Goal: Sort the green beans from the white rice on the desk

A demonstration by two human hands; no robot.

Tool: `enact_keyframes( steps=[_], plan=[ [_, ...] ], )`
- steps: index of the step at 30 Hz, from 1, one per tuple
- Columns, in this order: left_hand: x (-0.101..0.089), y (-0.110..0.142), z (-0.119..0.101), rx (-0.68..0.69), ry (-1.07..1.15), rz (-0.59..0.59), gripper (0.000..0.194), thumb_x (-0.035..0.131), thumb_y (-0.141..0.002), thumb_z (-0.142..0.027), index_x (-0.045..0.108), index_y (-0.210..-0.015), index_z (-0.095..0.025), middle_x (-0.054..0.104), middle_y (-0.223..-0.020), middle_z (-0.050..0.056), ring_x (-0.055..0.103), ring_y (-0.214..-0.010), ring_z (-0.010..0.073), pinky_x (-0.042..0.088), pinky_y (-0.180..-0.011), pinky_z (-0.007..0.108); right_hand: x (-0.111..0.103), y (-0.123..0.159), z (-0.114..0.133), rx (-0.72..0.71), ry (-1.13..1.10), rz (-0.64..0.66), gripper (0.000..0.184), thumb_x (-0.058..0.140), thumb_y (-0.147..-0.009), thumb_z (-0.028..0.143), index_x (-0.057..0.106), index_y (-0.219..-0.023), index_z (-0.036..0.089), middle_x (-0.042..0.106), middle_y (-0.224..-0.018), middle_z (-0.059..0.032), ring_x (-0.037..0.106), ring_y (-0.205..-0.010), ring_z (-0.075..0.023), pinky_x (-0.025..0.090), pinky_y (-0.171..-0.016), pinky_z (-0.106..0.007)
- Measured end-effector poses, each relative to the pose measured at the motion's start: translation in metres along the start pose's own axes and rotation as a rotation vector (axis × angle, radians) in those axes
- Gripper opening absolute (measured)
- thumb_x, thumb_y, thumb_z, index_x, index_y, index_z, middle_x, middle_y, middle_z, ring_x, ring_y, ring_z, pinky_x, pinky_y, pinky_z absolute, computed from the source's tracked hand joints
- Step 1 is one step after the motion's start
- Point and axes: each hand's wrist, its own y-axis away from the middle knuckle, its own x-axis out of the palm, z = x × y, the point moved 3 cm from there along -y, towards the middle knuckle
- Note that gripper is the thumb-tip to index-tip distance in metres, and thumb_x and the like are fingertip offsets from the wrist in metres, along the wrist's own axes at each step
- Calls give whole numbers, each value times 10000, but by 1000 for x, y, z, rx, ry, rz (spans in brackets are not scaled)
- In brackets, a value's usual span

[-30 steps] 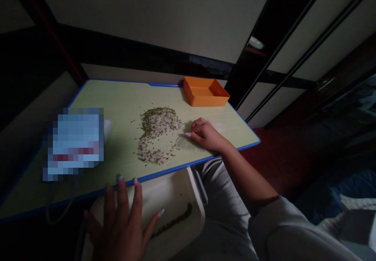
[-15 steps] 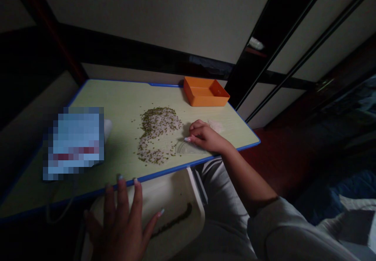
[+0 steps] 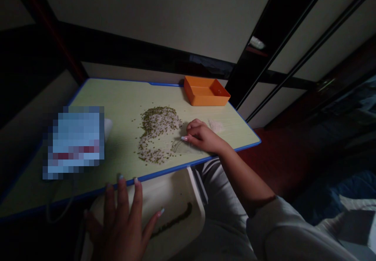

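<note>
My right hand [image 3: 202,135], its fingers bent and closed, grips a clear plastic protractor [image 3: 188,148] that lies against the tabletop; the palm and fingers hide part of it. Just left of the protractor spreads a mixed heap of green beans and white rice grains [image 3: 161,122], which curves down toward the front edge. A small patch of white rice [image 3: 216,125] lies beyond my right hand, toward the right. My left hand [image 3: 122,218] is open with fingers spread, its fingertips by the blue table edge and its palm above a white bin.
An orange open box [image 3: 202,99] stands at the table's back right. A blurred-out screen [image 3: 78,135] sits at the left, with a cable below. Under the front edge, the white bin [image 3: 197,222] holds a dark line of beans. Cabinet panels [image 3: 152,18] rise behind the table [image 3: 117,92].
My right hand has slid slightly left with the protractor, toward the mixed heap. More of the rice patch on the right shows. My left hand has hardly moved.
</note>
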Motion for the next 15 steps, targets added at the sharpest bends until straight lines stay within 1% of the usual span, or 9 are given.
enact_keyframes(
  steps=[3, 6, 11, 15],
  plan=[
    [-1, 0, -1, 18, -13, -24, 755, 462, -947, -422, 163, -1593, -169, 194, -1691, 274, 65, -1604, 435, 118, -1190, 846, -1, 1, -1, 6, -4, -9, 382, 602, -1013, 389, 589, -687, 191, 612, -869, -53, 527, -948, -214, 398, -935, -396],
    [-2, 1, -2, 45, -34, -33, 775, 460, -950, -413, 122, -1595, -147, 167, -1690, 293, 49, -1603, 445, 129, -1178, 857, -1, 2, -1, -29, -25, -5, 405, 591, -1017, 406, 572, -673, 194, 608, -865, -53, 532, -947, -215, 402, -931, -395],
    [0, 0, 0, 0, -22, 16, 737, 449, -950, -425, 192, -1587, -158, 213, -1684, 277, 85, -1600, 441, 126, -1184, 852, 1, 2, 2, -46, -33, 16, 394, 602, -1012, 382, 561, -665, 199, 609, -862, -47, 528, -942, -208, 399, -945, -388],
    [1, 1, 1, -14, -13, 35, 730, 445, -950, -436, 207, -1585, -164, 213, -1688, 268, 91, -1600, 437, 130, -1185, 849, 2, 0, 3, -29, -25, 14, 373, 607, -1006, 367, 580, -674, 199, 617, -870, -50, 529, -958, -213, 391, -946, -390]
  ],
)
